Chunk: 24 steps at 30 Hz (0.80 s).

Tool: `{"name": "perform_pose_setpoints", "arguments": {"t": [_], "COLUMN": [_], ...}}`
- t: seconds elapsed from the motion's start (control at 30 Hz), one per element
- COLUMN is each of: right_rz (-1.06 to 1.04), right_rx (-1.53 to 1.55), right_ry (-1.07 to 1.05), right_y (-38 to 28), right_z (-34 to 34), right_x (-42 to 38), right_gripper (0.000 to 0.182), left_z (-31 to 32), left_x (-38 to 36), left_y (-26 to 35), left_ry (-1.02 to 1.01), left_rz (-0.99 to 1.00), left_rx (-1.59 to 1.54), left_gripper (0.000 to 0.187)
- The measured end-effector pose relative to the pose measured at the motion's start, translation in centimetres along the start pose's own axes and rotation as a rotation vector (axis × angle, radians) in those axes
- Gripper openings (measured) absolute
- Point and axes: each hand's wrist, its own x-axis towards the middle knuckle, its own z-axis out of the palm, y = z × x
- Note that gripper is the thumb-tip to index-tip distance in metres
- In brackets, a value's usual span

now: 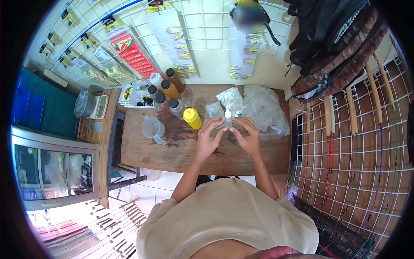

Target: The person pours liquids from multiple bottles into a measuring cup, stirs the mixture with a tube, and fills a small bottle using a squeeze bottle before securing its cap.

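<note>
Between my two hands is a small clear dropper bottle (228, 122) with a white pointed cap, upright above the wooden table. My left hand (210, 136) pinches it from the left side with thumb and fingertips. From the other side my right hand (247, 136) grips it the same way. Just beyond the bottle lies a clear bag of small white pieces (231, 98), beside a smaller similar bag (214, 109). A yellow squeeze bottle (192, 118) stands left of my left hand.
A clear measuring jug (153, 128) is on the left of the table (181, 156). Several dark-capped bottles (170, 89) stand behind it, near a white tray (137, 102). A large plastic bag (266, 113) lies at right. Wire racks (340, 155) flank the table.
</note>
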Motion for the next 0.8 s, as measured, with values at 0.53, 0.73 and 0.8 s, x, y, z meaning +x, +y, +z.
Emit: {"name": "perform_pose_setpoints", "arguments": {"t": [0.53,0.73,0.8], "right_rz": [-0.377,-0.456,-0.485], "right_rx": [0.162,0.309,0.346], "right_ry": [-0.258,-0.414,-0.469], "right_y": [-10.1,-13.9,-15.1], "right_z": [10.4,16.6,18.6], "right_x": [2.8,2.3,2.0], "right_gripper": [0.038,0.037,0.036], "left_z": [-13.9,-20.0,-21.7], "left_x": [-4.4,-8.5,-10.1], "left_y": [4.0,4.9,5.0], "left_ry": [0.390,0.537,0.585], "left_rz": [0.144,0.111,0.099], "left_rx": [0.195,0.321,0.373], "left_gripper": [0.034,0.036,0.039]}}
